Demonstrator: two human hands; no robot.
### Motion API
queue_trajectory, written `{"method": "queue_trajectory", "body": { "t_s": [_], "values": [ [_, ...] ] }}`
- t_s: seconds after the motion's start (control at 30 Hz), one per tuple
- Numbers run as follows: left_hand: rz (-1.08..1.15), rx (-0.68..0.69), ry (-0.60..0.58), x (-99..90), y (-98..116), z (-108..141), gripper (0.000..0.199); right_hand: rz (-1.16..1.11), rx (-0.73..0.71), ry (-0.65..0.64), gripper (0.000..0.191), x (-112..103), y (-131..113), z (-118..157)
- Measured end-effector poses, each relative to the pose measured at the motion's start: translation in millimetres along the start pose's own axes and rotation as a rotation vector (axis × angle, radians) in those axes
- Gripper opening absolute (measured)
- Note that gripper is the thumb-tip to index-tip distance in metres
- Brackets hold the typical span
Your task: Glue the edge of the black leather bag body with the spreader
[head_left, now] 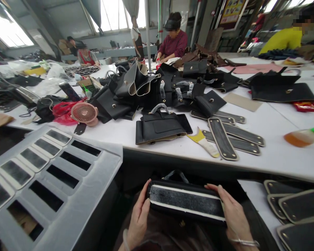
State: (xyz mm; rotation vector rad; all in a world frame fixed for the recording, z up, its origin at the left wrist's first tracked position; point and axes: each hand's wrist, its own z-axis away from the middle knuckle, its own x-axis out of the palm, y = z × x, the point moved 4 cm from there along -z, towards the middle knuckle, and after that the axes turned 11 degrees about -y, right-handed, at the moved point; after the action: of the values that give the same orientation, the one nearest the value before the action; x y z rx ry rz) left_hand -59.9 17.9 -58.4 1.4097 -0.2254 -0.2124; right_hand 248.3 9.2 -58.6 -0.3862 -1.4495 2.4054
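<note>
Between my two hands is a black handbag (185,201), its long narrow bottom turned up toward me. Two whitish strips run along that bottom, with a dark, rough band between them. My left hand (140,216) grips its left end, thumb on the near side. Around the right end closes my right hand (232,212), wearing a bracelet. A clear-wrapped handle (176,174) sticks out beyond the far edge. On the table just ahead stands another black bag (161,127). Dark base panels (223,139) with pale edges and metal studs lie to its right.
More base panels (300,205) are stacked at my right. A grey slotted board (91,188) with pale-rimmed panels stands at left. A pink fan (84,114), a heap of black bags (146,87) and a bottle of amber liquid (300,138) are on the white table. Several people work farther back.
</note>
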Motion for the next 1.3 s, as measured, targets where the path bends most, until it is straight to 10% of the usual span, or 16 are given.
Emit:
{"method": "queue_trajectory", "body": {
  "t_s": [0.67, 1.07, 1.3],
  "values": [
    [0.276, -0.209, 0.085, -2.6, 17.2, -36.5, 0.037, 0.150, 0.020, 0.029, 0.058, -0.7, 8.1, 3.1],
    [-0.278, -0.093, 0.236, 4.2, 20.2, -33.0, 0.035, 0.223, -0.029, 0.032, 0.056, -0.6, 15.2, 2.5],
    [-0.020, -0.197, 0.049, -7.8, 17.1, -38.4, 0.042, 0.058, -0.002, -0.098, 0.059, 1.5, 7.3, 5.7]
  ]
}}
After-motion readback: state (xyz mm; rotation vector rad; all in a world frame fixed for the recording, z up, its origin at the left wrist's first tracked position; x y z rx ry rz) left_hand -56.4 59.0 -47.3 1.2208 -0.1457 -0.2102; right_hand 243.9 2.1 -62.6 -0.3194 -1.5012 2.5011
